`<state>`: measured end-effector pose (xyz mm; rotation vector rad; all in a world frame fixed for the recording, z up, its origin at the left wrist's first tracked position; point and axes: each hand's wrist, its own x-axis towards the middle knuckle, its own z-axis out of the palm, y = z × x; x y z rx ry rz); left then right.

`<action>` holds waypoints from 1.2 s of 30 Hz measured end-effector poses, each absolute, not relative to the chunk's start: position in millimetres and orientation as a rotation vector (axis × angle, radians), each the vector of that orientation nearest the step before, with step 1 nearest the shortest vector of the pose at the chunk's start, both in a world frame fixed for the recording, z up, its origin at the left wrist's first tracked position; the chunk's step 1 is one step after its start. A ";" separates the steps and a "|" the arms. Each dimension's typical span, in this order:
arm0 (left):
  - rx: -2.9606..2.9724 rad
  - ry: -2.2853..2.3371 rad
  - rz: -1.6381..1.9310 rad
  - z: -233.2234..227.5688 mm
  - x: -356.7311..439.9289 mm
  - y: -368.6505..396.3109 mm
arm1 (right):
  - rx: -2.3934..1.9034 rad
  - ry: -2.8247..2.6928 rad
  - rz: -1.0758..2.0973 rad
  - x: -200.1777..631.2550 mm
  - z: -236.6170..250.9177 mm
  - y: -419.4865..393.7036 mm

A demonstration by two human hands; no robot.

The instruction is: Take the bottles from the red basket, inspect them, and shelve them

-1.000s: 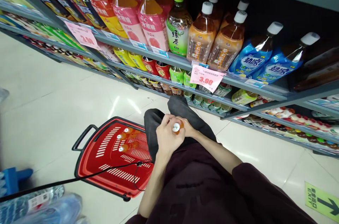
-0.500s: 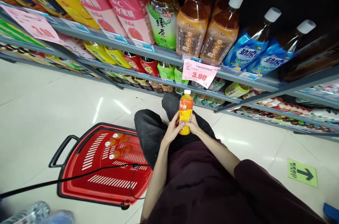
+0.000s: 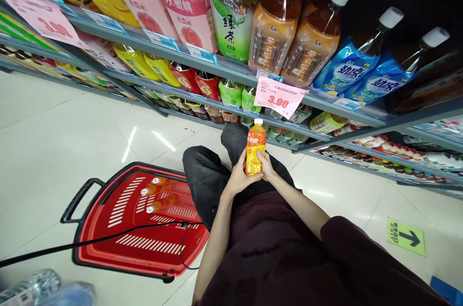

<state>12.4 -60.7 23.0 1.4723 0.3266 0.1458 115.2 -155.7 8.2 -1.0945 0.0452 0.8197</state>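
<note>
An orange juice drink bottle with a white cap and an orange-and-yellow label stands upright between my hands, above my lap. My left hand is closed around its left side and base. From the right, my right hand grips the same bottle, its thumb lying across the front of the label. On the floor to the left is a red shopping basket, where several similar orange bottles with white caps lie on their sides.
Shelves of bottled drinks run across the front, with a pink price tag hanging from the edge. A black cable crosses the basket. A green exit sign is on the floor at right. Clear bottles lie at lower left.
My right thumb has moved up the front of the bottle, while my left hand has shifted lower toward its base. The bottle has turned slightly, showing more of its label. The view has shifted a little.
</note>
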 end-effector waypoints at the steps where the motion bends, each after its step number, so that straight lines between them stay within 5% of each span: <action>1: 1.483 0.328 0.148 22.5 12.5 -60.7 | -1.095 0.048 0.811 115.2 8.6 -155.5; 36: 1.475 0.316 0.233 14.1 13.5 -61.9 | -1.110 0.007 0.789 113.9 10.2 -152.1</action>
